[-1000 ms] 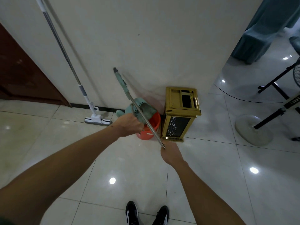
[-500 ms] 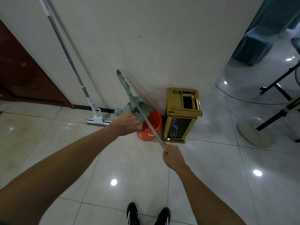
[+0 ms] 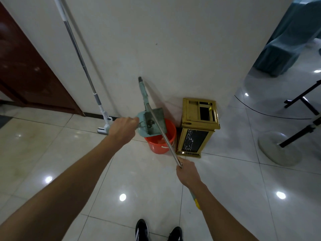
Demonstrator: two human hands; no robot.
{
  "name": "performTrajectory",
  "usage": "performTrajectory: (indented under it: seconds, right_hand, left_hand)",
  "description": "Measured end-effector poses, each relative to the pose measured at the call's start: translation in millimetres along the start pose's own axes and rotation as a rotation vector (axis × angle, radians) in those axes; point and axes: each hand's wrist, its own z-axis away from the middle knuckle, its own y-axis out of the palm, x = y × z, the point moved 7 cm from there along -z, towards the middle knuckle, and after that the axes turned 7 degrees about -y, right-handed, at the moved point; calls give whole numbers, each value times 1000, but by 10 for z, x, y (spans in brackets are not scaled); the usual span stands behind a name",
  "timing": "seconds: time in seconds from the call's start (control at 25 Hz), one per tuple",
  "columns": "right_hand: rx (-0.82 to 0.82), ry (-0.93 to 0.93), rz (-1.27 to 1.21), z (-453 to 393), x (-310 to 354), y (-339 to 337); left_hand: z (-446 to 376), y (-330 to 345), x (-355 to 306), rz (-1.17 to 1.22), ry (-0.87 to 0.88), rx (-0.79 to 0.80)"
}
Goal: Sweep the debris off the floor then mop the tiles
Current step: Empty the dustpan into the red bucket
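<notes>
A teal dustpan [image 3: 152, 123] with comb teeth hangs tilted over an orange bucket [image 3: 160, 145] by the wall. My left hand [image 3: 122, 130] is shut on the pan's left edge. A long metal pole [image 3: 166, 141] with a teal sleeve at its far end crosses the pan and leans toward the wall. My right hand [image 3: 186, 173] grips the pole's near end, and a teal and yellow tip [image 3: 195, 202] shows beneath my wrist. No broom head is visible. A flat mop [image 3: 79, 56] leans on the wall, its head [image 3: 103, 130] on the tiles.
A gold waste bin [image 3: 198, 126] stands right of the bucket, touching the wall. A round fan base [image 3: 278, 150] and black stand legs are at the right. A brown door [image 3: 26, 72] is at the left. My shoes [image 3: 157, 231] are at the bottom on glossy tiles.
My left hand has shifted slightly left on the dustpan, and more of the pan's dark inner face shows above the bucket. My right hand and the pole have hardly moved.
</notes>
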Motion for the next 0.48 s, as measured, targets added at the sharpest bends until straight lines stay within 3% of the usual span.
performTrajectory:
  seconds: [0.48]
  right_hand:
    - [134, 64, -173, -110, 398, 215]
  left_hand:
    - [989, 555, 1011, 392, -695, -67]
